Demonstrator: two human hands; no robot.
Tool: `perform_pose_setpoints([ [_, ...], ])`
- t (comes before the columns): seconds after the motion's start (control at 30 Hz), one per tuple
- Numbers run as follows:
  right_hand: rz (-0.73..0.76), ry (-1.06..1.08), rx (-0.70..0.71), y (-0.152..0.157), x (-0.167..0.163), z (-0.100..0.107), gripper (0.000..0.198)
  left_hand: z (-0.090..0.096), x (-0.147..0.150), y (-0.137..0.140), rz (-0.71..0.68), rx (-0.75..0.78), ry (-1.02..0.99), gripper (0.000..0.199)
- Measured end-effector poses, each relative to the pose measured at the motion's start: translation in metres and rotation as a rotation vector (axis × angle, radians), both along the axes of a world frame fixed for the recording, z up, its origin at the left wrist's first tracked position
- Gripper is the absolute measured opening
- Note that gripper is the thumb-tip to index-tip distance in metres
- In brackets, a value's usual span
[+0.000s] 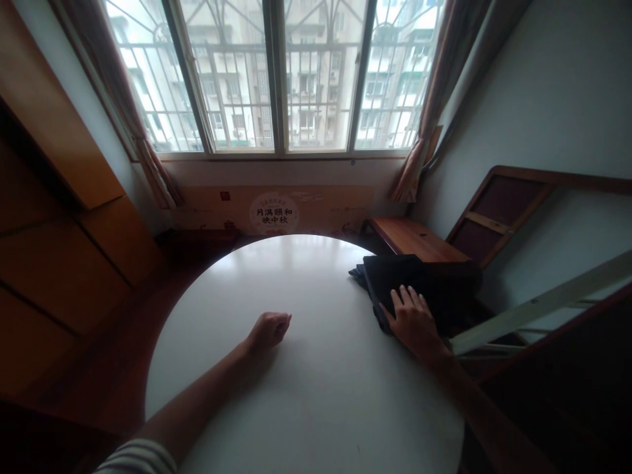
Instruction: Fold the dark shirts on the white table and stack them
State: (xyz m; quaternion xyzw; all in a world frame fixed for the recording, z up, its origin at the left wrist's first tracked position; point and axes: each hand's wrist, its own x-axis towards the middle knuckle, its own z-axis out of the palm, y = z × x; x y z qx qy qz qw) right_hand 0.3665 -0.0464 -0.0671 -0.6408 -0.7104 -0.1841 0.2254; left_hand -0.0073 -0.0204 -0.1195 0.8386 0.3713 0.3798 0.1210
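My left hand (pixel 269 330) rests on the white round table (pixel 306 395), left of its middle. Its fingers are curled into a fist and nothing shows in them. On the right, my right hand (pixel 409 321) lies flat with fingers spread on a black folded cloth (pixel 395 270), perhaps a garment. The cloth sits at the right edge of the table and part of it reaches past the rim. Its exact kind is too dark to make out.
A wooden bench (pixel 417 238) stands beyond the table at the back right, near a leaning wooden frame (pixel 498 210). A pale metal rail (pixel 543 303) slants at the right. Wooden cabinets (pixel 54 263) line the left. A printed panel (pixel 316 207) stands under the window (pixel 276 79).
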Motion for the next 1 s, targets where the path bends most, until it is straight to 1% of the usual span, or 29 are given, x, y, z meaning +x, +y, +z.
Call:
perform_pose_setpoints([
  [0.07, 0.049, 0.072, 0.041, 0.003, 0.002, 0.004, 0.063, 0.001, 0.001, -0.001, 0.017, -0.007, -0.013, 0.045],
  [0.17, 0.135, 0.200, 0.168, 0.003, -0.010, 0.027, 0.054, 0.005, 0.001, -0.002, 0.097, -0.006, -0.097, 0.047],
  [0.23, 0.285, 0.217, 0.202, -0.002, -0.029, 0.040, 0.049, 0.010, 0.000, -0.002, 0.200, -0.008, -0.217, 0.048],
  [0.3, 0.526, 0.184, 0.133, -0.012, -0.055, 0.042, 0.046, 0.016, -0.005, 0.000, 0.342, -0.012, -0.394, 0.049],
  [0.37, 0.768, 0.154, -0.018, -0.022, -0.082, 0.035, 0.042, 0.024, -0.012, 0.004, 0.468, -0.011, -0.589, 0.045],
  [0.43, 0.944, 0.154, -0.188, -0.029, -0.104, 0.021, 0.039, 0.031, -0.021, 0.008, 0.513, 0.011, -0.729, 0.035],
  [0.47, 0.990, 0.172, -0.259, -0.032, -0.111, 0.015, 0.037, 0.034, -0.025, 0.009, 0.495, 0.020, -0.745, 0.030],
  [0.5, 1.010, 0.206, -0.313, -0.033, -0.115, 0.009, 0.036, 0.037, -0.028, 0.010, 0.447, 0.015, -0.717, 0.026],
  [0.57, 0.988, 0.323, -0.358, -0.033, -0.117, 0.001, 0.034, 0.041, -0.032, 0.010, 0.294, -0.032, -0.543, 0.023],
  [0.63, 0.899, 0.476, -0.321, -0.029, -0.111, -0.003, 0.040, 0.043, -0.032, 0.008, 0.139, -0.085, -0.271, 0.025],
  [0.7, 0.795, 0.600, -0.255, -0.024, -0.104, -0.004, 0.046, 0.046, -0.029, 0.005, 0.049, -0.087, 0.008, 0.041],
  [0.73, 0.749, 0.638, -0.227, -0.021, -0.100, -0.005, 0.048, 0.047, -0.027, 0.004, 0.036, -0.073, 0.131, 0.052],
  [0.77, 0.712, 0.661, -0.207, -0.018, -0.097, -0.006, 0.048, 0.048, -0.025, 0.003, 0.035, -0.060, 0.237, 0.058],
  [0.8, 0.681, 0.670, -0.194, -0.015, -0.094, -0.007, 0.049, 0.048, -0.022, 0.003, 0.041, -0.046, 0.324, 0.057],
  [0.9, 0.621, 0.663, -0.166, -0.010, -0.089, -0.009, 0.051, 0.050, -0.013, 0.001, 0.054, 0.013, 0.474, 0.029],
  [0.93, 0.610, 0.663, -0.163, -0.009, -0.088, -0.010, 0.051, 0.050, -0.010, 0.001, 0.042, 0.033, 0.495, 0.025],
  [1.0, 0.602, 0.668, -0.159, -0.009, -0.087, -0.010, 0.052, 0.053, -0.007, 0.003, 0.013, 0.040, 0.483, 0.024],
])
